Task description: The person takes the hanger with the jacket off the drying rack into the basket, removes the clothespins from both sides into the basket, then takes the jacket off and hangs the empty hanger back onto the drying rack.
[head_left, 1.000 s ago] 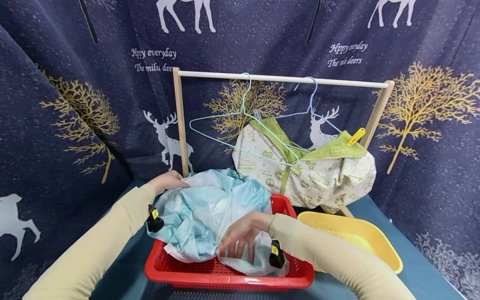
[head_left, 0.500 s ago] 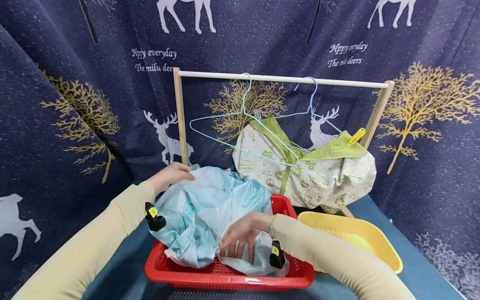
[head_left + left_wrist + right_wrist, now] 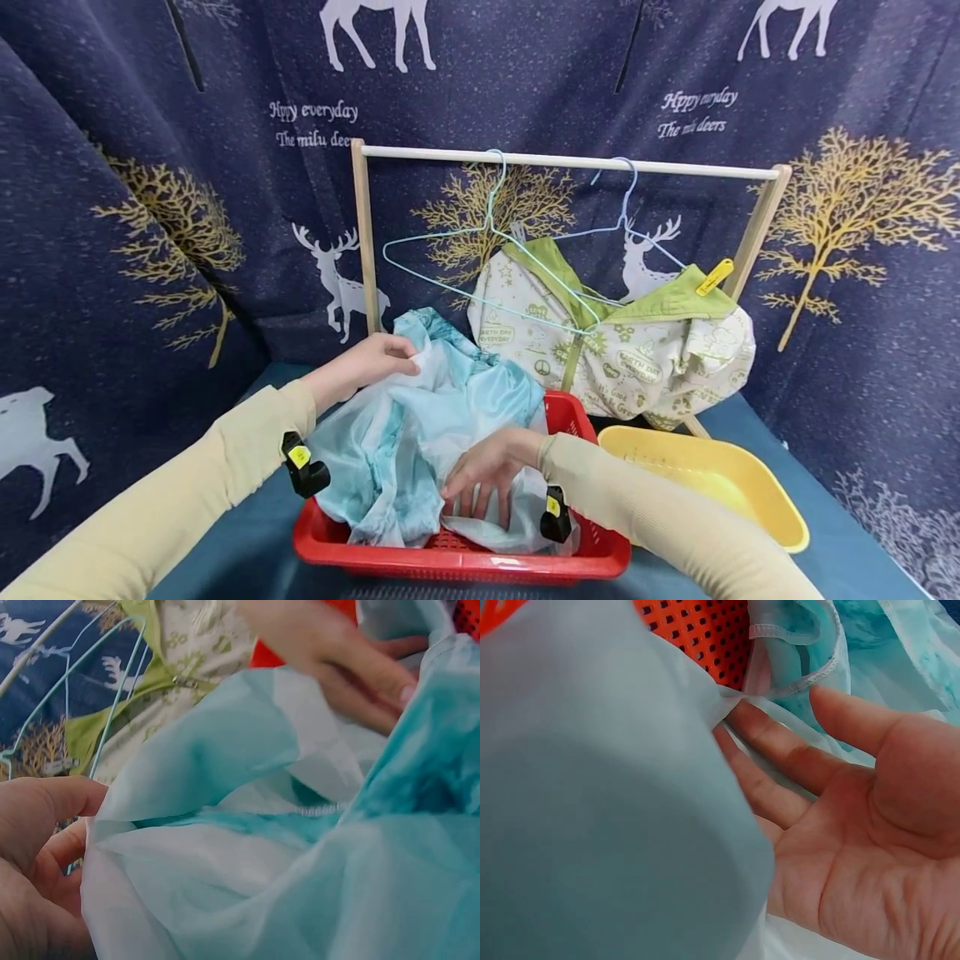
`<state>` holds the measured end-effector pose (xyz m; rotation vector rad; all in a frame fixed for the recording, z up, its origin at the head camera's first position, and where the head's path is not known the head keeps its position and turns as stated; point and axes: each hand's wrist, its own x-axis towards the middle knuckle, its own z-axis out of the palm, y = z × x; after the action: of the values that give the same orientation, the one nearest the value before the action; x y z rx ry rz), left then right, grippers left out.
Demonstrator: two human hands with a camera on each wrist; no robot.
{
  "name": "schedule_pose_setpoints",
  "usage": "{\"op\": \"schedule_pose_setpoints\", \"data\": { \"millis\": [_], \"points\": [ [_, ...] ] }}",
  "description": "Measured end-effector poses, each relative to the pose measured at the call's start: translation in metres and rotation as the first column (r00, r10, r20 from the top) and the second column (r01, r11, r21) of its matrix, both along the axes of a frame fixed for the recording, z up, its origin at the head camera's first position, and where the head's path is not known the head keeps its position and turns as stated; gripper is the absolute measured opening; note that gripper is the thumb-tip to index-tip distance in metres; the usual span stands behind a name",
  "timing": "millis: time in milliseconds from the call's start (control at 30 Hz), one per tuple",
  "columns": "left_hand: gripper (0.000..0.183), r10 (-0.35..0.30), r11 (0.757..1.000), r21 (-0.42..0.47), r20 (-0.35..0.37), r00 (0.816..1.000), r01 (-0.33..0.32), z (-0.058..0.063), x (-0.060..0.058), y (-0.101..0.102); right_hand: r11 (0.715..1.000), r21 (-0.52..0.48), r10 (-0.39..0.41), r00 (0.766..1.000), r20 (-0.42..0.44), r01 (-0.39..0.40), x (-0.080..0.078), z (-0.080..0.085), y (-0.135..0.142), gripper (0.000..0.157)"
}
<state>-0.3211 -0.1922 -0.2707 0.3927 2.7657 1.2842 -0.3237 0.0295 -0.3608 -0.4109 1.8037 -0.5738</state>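
A crumpled sheer garment (image 3: 390, 454) in light blue and white lies heaped in a red plastic basket (image 3: 457, 568), bulging above its far rim. At the heap's far left side my left hand (image 3: 369, 367) pinches a white edge of it between thumb and fingers; the left wrist view shows this hand (image 3: 41, 859) holding a fold. My right hand (image 3: 491, 468) rests in the garment near the basket's front. Seen from the right wrist, its fingers (image 3: 780, 746) are extended under a sheer layer, their tips partly covered, and the thumb stands apart.
Behind the basket is a wooden rack (image 3: 570, 162) with a mint hanger (image 3: 442, 282) and a lilac hanger (image 3: 624, 200). A white and green printed garment (image 3: 517, 325) hangs there, with a yellow clothes peg (image 3: 715, 277). A yellow basin (image 3: 742, 467) stands at right.
My left hand has moved right and slightly upward, pulling the white edge of the garment with it. Blue fabric now rises behind that hand. My right hand has stayed in place.
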Motion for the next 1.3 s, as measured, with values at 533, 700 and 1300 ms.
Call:
{"op": "schedule_pose_setpoints", "data": {
  "millis": [533,700,1300],
  "points": [
    [0.007,-0.147,0.985,0.102,0.047,0.988,0.142,0.001,0.034,0.019,1.0,-0.012,0.013,1.0,-0.015,-0.014,0.001,-0.002,0.004,0.033],
    [0.007,-0.161,0.982,0.114,0.111,0.981,0.148,-0.008,0.043,0.023,1.0,-0.012,0.004,1.0,-0.018,-0.004,0.002,-0.002,0.004,0.032],
    [0.004,-0.118,0.987,-0.063,0.347,0.93,0.149,-0.051,0.071,0.029,1.0,0.019,-0.001,1.0,-0.016,0.002,0.003,0.0,0.003,0.034]
  ]
}}
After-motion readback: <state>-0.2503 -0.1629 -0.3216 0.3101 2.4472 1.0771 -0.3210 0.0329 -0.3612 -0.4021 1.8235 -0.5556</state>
